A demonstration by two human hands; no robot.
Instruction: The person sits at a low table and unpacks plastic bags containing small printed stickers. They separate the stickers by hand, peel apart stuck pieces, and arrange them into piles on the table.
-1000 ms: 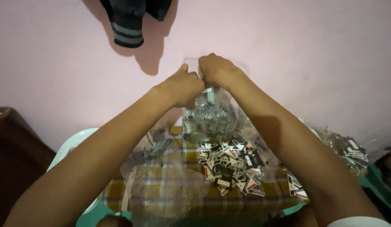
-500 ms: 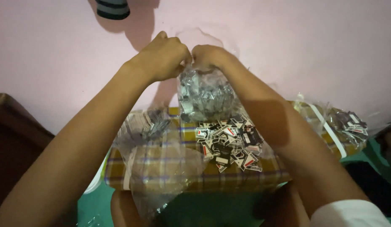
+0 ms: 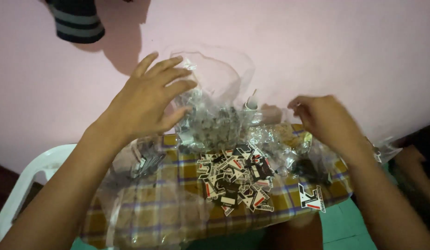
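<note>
L hand (image 3: 148,104) on clear bag (image 3: 214,109), R hand (image 3: 328,121) apart, fingers loose.

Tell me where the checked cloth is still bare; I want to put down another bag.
Bare checked cloth lies between the small bag under the left hand and the sticker pile. Another strip runs along the front edge, left of the lone sticker. Around the big clear bag and under the right hand it is crowded with plastic.

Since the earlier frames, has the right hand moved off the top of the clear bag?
Yes. The right hand has let go and swung rightward, away from the clear bag, which stands against the pink wall; the left hand touches it.
</note>
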